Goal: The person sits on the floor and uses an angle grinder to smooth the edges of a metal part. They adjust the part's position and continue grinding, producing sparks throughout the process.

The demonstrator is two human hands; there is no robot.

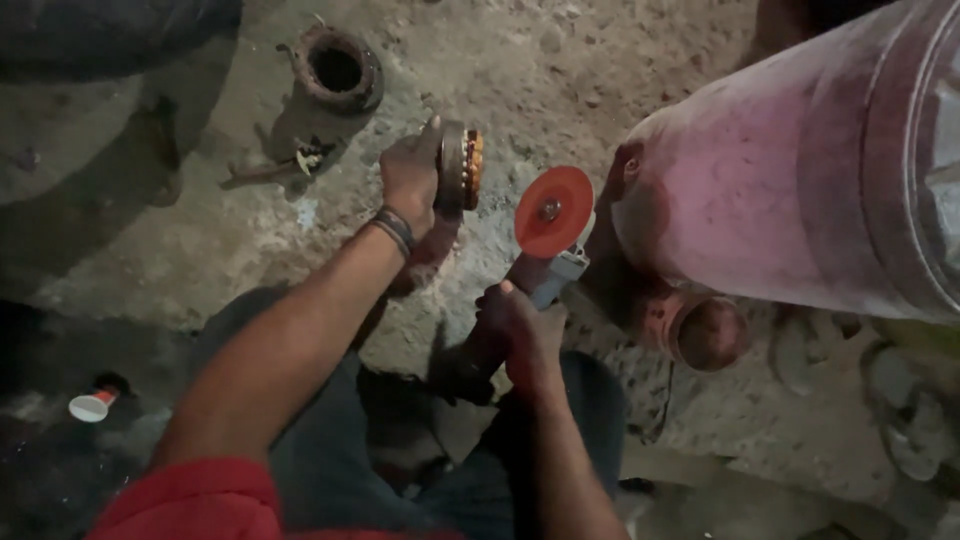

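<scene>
Crouched on the dirt floor [560, 60], my left hand [410, 180] grips a rusty round part [458, 170] upright, my right hand [525, 335] grips a grinder [545, 285], its red disc [553, 211] just right of the part. Next comes steady contact, I judge.

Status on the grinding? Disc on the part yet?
Done: both are picked up. In hand: left hand holds a round metal part upright; right hand grips the angle grinder. Left: its orange disc sits beside the part, apparently not touching; no sparks.
</scene>
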